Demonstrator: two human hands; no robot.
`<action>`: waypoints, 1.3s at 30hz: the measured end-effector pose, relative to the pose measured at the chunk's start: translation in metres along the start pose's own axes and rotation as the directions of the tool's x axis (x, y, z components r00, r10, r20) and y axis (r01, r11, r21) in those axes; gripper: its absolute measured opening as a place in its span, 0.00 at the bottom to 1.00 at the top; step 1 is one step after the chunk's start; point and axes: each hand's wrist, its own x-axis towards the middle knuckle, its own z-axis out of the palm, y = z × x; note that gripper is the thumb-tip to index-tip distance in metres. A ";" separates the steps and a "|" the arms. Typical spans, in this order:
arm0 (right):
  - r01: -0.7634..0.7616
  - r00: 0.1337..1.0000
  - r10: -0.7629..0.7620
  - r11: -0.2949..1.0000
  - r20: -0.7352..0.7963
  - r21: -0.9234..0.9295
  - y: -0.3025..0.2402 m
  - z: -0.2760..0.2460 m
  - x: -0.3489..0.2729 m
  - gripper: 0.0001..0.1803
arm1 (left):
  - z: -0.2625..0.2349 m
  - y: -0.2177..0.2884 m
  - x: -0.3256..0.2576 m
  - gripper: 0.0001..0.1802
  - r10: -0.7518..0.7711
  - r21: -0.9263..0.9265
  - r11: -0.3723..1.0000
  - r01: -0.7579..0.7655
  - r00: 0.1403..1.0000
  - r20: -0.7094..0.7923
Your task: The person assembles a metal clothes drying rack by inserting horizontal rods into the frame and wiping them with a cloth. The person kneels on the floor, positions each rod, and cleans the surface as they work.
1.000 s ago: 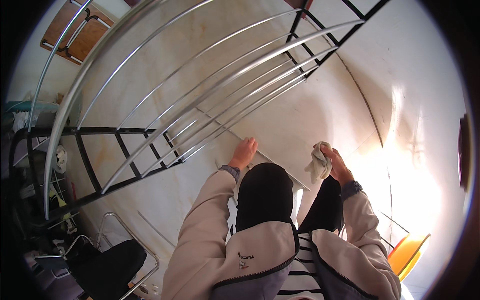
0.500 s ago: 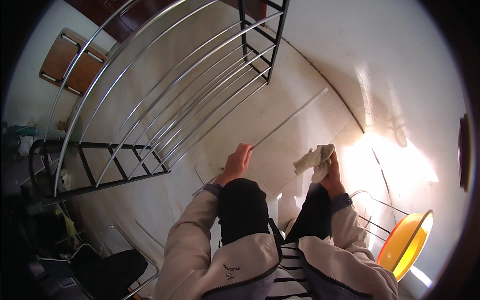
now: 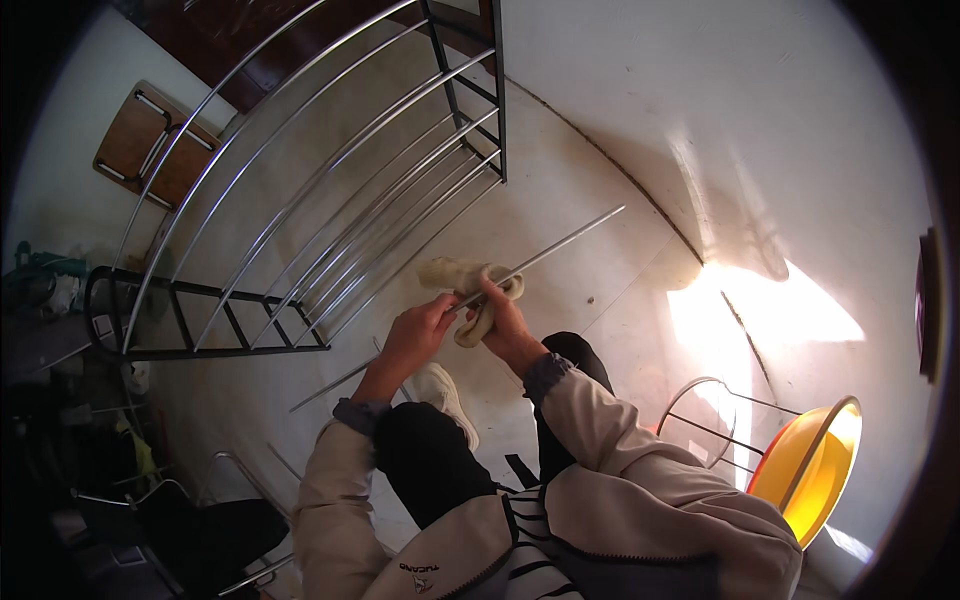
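While the head view has both forearms coming up from the lower edge, the left hand (image 3: 415, 335) and the right hand (image 3: 500, 322) meet at the middle of the frame on one thin metal rod (image 3: 560, 243). That rod runs on a slant — its low end toward the lower left, near the white shoe (image 3: 447, 395), its high end toward the upper right, over the pale floor (image 3: 600, 150). Left fingers are curled narrowly round the rod just below the cloth (image 3: 455, 273); the right fingers are closed on the crumpled cream cloth, which wraps the rod at that spot. So the long free stretch of rod lies up and right of the right hand — the nearer one to it. A rack of curved chrome bars (image 3: 330, 200) fills the upper left, and a yellow basin (image 3: 815, 465) sits at the lower right.
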 end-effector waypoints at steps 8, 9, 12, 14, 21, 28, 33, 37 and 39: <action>0.070 0.997 -0.071 0.995 -0.012 -0.068 -0.014 0.013 0.001 0.19 | -0.014 -0.002 -0.074 0.12 -0.267 0.057 0.961 0.270 0.962 -0.060; 0.061 0.998 -0.062 0.997 -0.018 -0.055 -0.018 0.017 -0.002 0.20 | -0.015 0.000 -0.079 0.12 -0.256 0.099 0.959 0.265 0.962 -0.094; 0.040 0.998 -0.045 0.993 -0.048 -0.114 -0.036 0.025 -0.004 0.22 | -0.017 0.007 -0.091 0.12 -0.179 0.116 0.973 0.202 0.967 -0.181; 0.076 0.992 -0.090 0.988 -0.094 -0.138 -0.057 0.023 0.004 0.23 | -0.020 0.013 -0.102 0.11 -0.151 0.148 0.972 0.182 0.969 -0.197; 0.389 0.811 -0.422 0.906 -0.405 -0.166 -0.195 -0.047 0.056 0.29 | -0.030 0.017 -0.133 0.12 -0.085 0.268 0.954 0.135 0.978 -0.189; 0.482 0.831 -0.514 0.856 -0.212 -0.188 -0.320 -0.145 -0.011 0.45 | -0.071 0.008 -0.157 0.13 -0.195 0.182 0.939 0.291 0.889 -0.415; 0.254 0.900 -0.289 0.956 0.326 0.147 -0.233 -0.122 -0.033 0.39 | -0.061 0.019 -0.112 0.13 -0.126 0.209 0.949 0.234 0.895 -0.429; 0.079 0.890 -0.193 0.958 0.412 0.277 -0.163 -0.047 -0.040 0.29 | -0.049 0.042 -0.084 0.13 0.065 0.341 0.938 0.066 0.931 -0.359; 0.049 0.906 -0.165 0.956 0.391 0.290 -0.145 -0.015 -0.042 0.26 | -0.047 0.049 -0.077 0.13 0.112 0.369 0.929 0.016 0.940 -0.323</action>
